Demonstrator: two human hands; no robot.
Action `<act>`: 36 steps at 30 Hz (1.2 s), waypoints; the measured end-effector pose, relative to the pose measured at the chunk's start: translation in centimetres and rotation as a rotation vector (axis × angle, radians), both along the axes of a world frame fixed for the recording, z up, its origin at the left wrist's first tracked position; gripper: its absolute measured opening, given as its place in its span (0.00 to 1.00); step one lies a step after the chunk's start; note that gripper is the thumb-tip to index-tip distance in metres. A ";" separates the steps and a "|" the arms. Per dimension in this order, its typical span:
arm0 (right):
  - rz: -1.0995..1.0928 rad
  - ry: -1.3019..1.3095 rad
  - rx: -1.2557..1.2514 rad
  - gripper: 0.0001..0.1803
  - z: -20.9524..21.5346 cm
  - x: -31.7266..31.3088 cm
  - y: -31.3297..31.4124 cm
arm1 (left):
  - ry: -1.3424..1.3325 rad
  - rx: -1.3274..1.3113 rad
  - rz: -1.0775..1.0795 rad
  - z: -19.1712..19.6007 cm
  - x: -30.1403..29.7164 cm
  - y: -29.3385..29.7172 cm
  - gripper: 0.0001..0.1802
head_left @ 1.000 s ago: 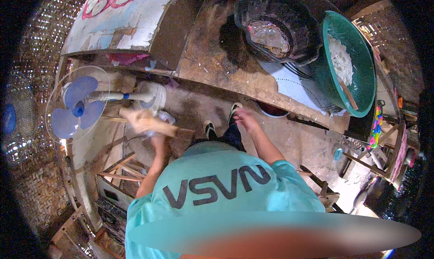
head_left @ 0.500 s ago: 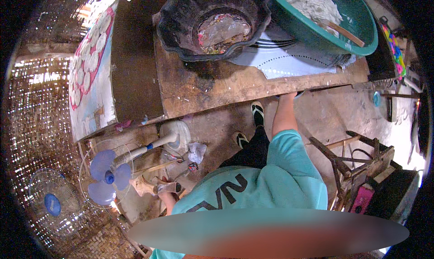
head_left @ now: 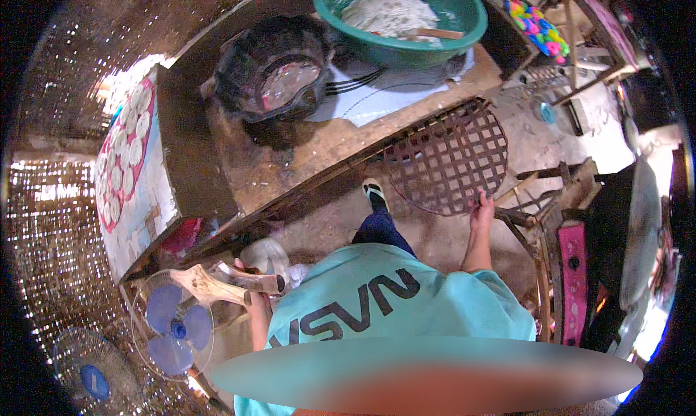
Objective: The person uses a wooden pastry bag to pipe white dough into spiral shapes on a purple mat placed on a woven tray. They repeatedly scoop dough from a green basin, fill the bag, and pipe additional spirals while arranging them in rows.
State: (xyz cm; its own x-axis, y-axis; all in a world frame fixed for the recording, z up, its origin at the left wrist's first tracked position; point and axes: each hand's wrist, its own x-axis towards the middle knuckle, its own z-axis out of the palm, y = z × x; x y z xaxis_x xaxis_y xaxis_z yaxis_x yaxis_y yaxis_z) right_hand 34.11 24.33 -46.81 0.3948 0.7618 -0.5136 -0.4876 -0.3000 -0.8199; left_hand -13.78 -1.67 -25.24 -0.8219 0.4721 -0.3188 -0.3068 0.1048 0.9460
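A round woven lattice tray (head_left: 446, 158) is held by its lower rim in the right hand (head_left: 481, 211), right of centre in the frame. It stands on edge rather than flat, its face turned to the camera, so that it hangs free in front of the wooden table (head_left: 304, 162) and above the dirt floor; held this way, its open weave is kept off the ground. The fingers of the right hand are closed on the rim, with the thumb on the near side, though the fingertips themselves are hidden behind the weave.

At lower left, a pale wooden paddle-like piece (head_left: 217, 284) is gripped in the left hand (head_left: 250, 289), just above a blue fan (head_left: 174, 325). The fingers appear wrapped around it, but how tightly cannot be told.

In the upper part of the frame, a blackened pot (head_left: 272, 75) and a green basin (head_left: 406, 24) of white dough sit side by side on the table. A patterned board with pale round discs (head_left: 127, 155) lies at the left.
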 end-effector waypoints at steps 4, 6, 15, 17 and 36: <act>-0.146 -0.336 0.193 0.13 6.1 5.4 -0.8 | 0.422 0.173 -0.078 -9.2 -7.0 -2.2 0.25; -0.070 -0.678 0.228 0.14 10.1 7.2 -0.8 | 0.417 0.045 -0.090 -3.8 -4.8 1.9 0.18; 0.218 -0.807 0.452 0.14 29.1 8.3 1.3 | 0.487 0.094 0.131 3.0 0.0 5.9 0.09; 0.162 -0.566 0.586 0.14 28.9 7.6 2.8 | 0.550 0.024 0.067 3.7 -0.3 5.6 0.10; 0.610 0.498 0.374 0.17 20.0 -37.7 19.7 | 0.449 0.019 0.356 1.9 1.4 1.6 0.17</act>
State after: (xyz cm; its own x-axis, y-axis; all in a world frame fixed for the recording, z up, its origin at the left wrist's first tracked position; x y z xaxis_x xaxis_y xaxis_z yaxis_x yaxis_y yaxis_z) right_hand -3.55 44.04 -26.79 -0.3412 0.9203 -0.1915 -0.6573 -0.3792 -0.6512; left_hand -12.40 -0.09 -23.35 -0.9842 0.1435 0.1039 0.1121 0.0503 0.9924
